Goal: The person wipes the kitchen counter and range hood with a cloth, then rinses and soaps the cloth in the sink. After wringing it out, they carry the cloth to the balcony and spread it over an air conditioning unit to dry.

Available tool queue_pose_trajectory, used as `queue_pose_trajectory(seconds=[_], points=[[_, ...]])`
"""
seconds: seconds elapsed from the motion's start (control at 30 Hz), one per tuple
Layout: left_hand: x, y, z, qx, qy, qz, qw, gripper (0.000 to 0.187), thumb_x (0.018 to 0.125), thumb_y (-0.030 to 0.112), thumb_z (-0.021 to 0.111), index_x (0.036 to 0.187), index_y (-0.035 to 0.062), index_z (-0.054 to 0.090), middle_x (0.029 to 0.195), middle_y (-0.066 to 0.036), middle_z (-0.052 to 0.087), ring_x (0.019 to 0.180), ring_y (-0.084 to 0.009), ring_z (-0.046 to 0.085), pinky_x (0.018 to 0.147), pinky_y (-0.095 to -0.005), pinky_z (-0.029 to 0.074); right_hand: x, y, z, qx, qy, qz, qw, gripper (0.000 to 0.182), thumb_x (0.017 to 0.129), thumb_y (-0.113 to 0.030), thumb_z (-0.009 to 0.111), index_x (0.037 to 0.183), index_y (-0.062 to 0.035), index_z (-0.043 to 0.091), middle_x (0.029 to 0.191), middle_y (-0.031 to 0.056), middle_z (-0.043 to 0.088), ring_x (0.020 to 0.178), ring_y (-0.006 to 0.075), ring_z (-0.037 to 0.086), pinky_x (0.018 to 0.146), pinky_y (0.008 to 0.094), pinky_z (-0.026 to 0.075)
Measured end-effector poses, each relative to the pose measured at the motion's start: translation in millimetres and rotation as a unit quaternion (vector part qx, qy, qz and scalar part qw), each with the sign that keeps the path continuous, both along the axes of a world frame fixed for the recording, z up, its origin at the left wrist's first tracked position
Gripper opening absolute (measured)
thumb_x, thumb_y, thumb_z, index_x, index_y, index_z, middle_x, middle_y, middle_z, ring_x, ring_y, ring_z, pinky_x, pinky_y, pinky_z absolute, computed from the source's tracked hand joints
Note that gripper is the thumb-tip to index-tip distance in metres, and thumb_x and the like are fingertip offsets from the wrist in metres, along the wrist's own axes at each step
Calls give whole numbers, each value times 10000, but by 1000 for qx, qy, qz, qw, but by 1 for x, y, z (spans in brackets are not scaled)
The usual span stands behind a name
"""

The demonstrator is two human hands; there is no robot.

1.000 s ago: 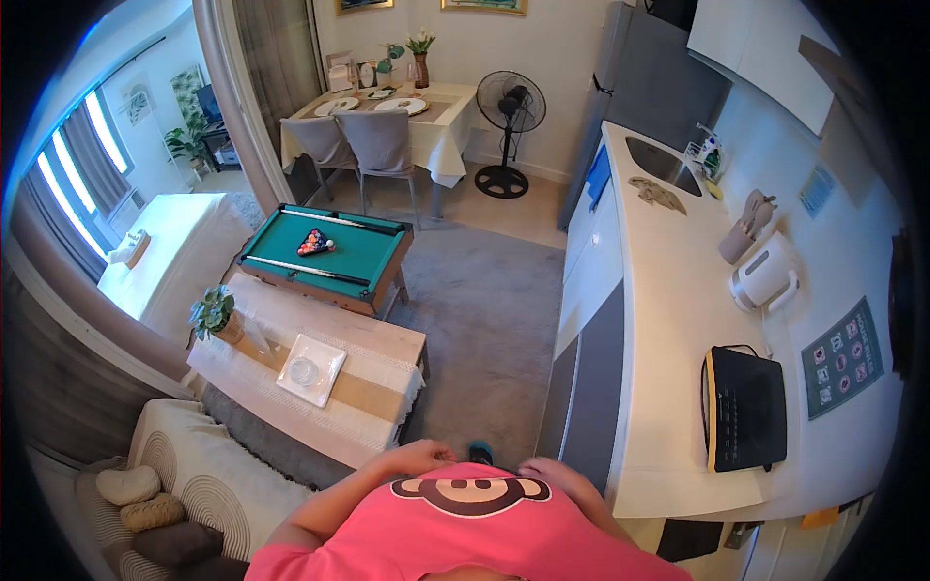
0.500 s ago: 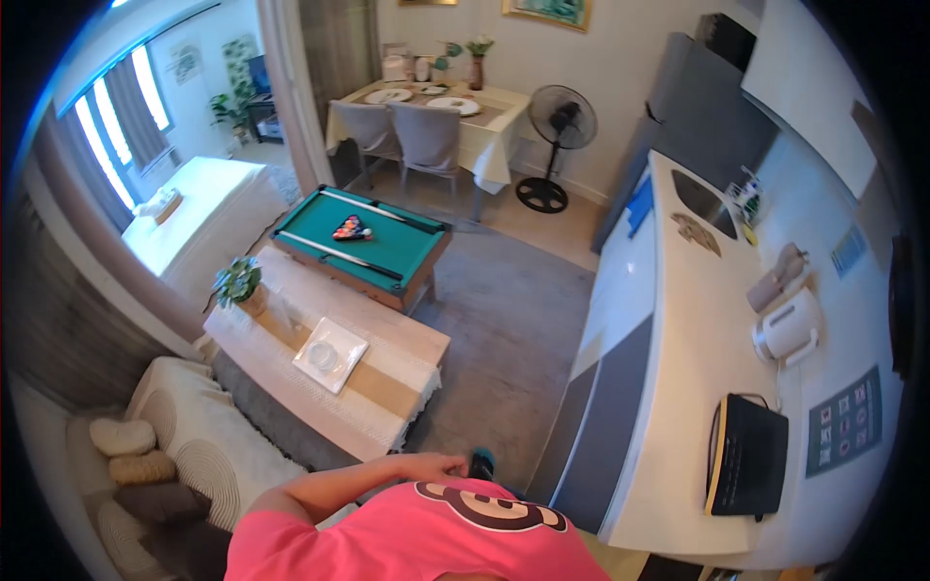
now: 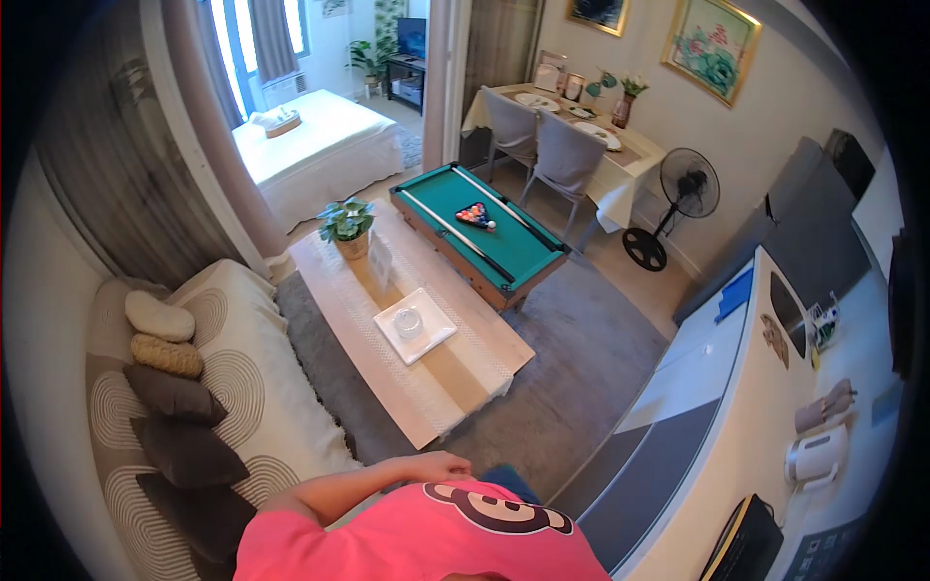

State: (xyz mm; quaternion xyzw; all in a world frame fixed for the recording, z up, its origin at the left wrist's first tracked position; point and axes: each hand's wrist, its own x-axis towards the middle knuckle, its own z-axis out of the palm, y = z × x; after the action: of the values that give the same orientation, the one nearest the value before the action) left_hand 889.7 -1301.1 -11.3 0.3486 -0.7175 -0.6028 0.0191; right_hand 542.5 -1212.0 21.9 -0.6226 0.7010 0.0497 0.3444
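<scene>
My left hand (image 3: 446,467) is held low in front of my pink shirt (image 3: 387,533), near the close end of the coffee table. The shirt hides part of the hand, and I cannot make out its fingers well or see any object in it. My right hand is out of view. On the coffee table (image 3: 334,281) are a white square tray (image 3: 441,341) with a clear glass dish (image 3: 409,323), a potted plant (image 3: 346,225) and a small upright sign (image 3: 379,261).
Beyond the coffee table is a small pool table (image 3: 436,198) with racked balls and two cues. A sofa (image 3: 262,387) with cushions runs along the left; a kitchen counter (image 3: 722,474) lines the right. Farther back are a dining table (image 3: 635,179) and a standing fan (image 3: 690,184).
My view has turned to the left, so the furniture sits farther right and more of the sofa shows. My left hand stays low by the shirt. The objects on the tables have not moved.
</scene>
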Motion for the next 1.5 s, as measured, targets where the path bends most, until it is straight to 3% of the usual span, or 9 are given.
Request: queue_pose_trajectory(seconds=[0.27, 0.37, 0.47, 0.57, 0.8, 1.03, 1.33, 1.43, 1.5], points=[[55, 35, -16, -36, -29, 137, 990, 398, 869, 436, 466, 827, 49, 552, 701, -176, 574, 665, -328, 565, 600, -388, 423, 13, -30, 7, 3, 23, 62, 998, 332, 829, -345, 438, 812, -53, 596, 805, 202, 589, 811, 380, 562, 700, 435, 439], [69, 58, -15, -1, -52, 237, 970, 366, 860, 416, 486, 851, 56, 552, 726, -165, 588, 674, -318, 575, 604, -378, 434, 9, -45, 8, 9, 31, 79, 996, 328, 824, -345, 443, 800, -56, 596, 791, 200, 590, 801, 379, 565, 691, 437, 441], [79, 84, -48, -6, -15, 318, 948, 333, 847, 391, 510, 893, 64, 556, 758, -153, 605, 695, -315, 588, 611, -368, 445, 7, -64, 11, 11, 32, 106, 994, 325, 818, -346, 448, 788, -58, 597, 778, 197, 590, 791, 378, 567, 681, 439, 442], [78, 99, -38, 20, -14, 382, 924, 300, 843, 359, 513, 921, 72, 554, 774, -141, 612, 707, -302, 597, 615, -359, 450, 4, -84, 18, 7, 31, 134, 990, 322, 813, -346, 453, 776, -61, 597, 765, 195, 591, 781, 378, 569, 672, 441, 443], [63, 113, -1, -89, -51, 476, 873, 291, 850, 331, 509, 897, 48, 556, 754, -132, 613, 698, -254, 609, 608, -346, 451, 20, -144, 40, -64, 3, 255, 965, 315, 800, -348, 465, 748, -67, 598, 734, 190, 593, 757, 376, 574, 650, 445, 447], [57, 146, -2, 8, -108, 589, 801, 295, 853, 328, 507, 887, 40, 557, 746, -129, 612, 690, -242, 608, 607, -342, 451, 40, -204, 14, -112, -67, 440, 888, 282, 765, -330, 498, 663, -81, 582, 657, 159, 590, 672, 350, 589, 574, 442, 455], [44, 205, -5, 80, -157, 673, 719, 299, 856, 324, 504, 875, 31, 559, 737, -124, 610, 680, -226, 606, 605, -337, 451, 150, -244, -22, -132, -92, 627, 762, 252, 768, -280, 540, 653, -62, 594, 626, 165, 586, 601, 344, 588, 539, 445, 465], [38, 209, -8, 58, -148, 680, 716, 301, 857, 323, 503, 871, 27, 560, 734, -123, 610, 677, -221, 605, 604, -336, 451, 192, -228, -33, -148, -164, 647, 729, 265, 778, -279, 560, 620, -66, 554, 600, 159, 560, 589, 347, 569, 544, 449, 447], [42, 167, -11, 11, -121, 669, 733, 311, 865, 322, 494, 860, 19, 567, 723, -112, 606, 668, -203, 596, 603, -327, 450, 219, -217, -42, -146, -188, 672, 701, 251, 775, -274, 564, 644, -60, 573, 610, 160, 571, 599, 347, 575, 557, 445, 453]])
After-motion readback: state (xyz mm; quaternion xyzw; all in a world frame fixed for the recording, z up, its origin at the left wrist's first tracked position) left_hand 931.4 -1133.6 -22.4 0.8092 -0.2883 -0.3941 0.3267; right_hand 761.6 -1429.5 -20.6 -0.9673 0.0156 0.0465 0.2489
